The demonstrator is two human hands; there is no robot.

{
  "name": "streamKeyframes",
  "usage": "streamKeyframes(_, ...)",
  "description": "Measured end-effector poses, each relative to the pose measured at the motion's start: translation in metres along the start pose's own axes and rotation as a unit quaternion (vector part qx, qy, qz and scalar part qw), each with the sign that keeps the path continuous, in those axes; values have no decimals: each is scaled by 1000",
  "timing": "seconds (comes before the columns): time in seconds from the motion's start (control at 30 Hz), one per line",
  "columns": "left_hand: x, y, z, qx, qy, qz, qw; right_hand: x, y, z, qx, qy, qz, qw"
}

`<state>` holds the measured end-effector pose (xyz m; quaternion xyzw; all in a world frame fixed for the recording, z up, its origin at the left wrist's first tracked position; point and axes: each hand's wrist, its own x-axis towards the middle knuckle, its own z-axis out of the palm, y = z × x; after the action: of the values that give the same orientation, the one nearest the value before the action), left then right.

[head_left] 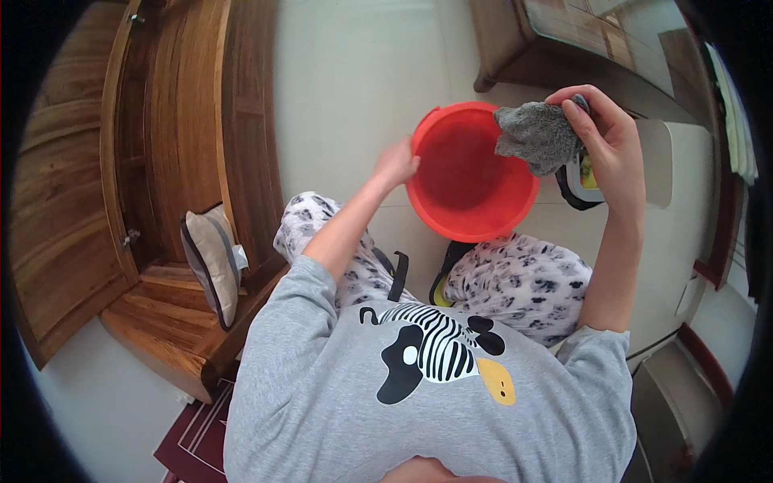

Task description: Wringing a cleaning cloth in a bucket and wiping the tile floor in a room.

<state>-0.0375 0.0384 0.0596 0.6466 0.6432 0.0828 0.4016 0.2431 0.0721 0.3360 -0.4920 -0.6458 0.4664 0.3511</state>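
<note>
Hands (394, 163) with bucket (477, 230) and cloth (537, 137), bin (592, 195) beside

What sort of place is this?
Probably somebody's home, maybe the living room: there's a wooden bench with a cushion on it, and what looks like a glass-topped table on the pale tiled floor.

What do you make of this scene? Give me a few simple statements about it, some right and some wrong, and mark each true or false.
1. The right hand holds a gray cloth. True.
2. The left hand touches the bucket. True.
3. The bucket is blue. False: it is red.
4. The cushion lies in the bucket. False: the cushion rests on the wooden furniture at the picture's left.
5. The person's shirt is gray with a zebra-striped figure. True.
6. Both hands hold the cloth. False: only the right one does.
</note>
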Motion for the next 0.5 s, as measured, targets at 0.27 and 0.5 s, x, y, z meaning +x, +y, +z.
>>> streamKeyframes(0.27,-34,28,75,-42,-47,-34,997,42,15,23,102,-39,77,991)
streamKeyframes(0.5,-66,59,119,-112,-98,-42,988,106,73,44,67,-141,185,970)
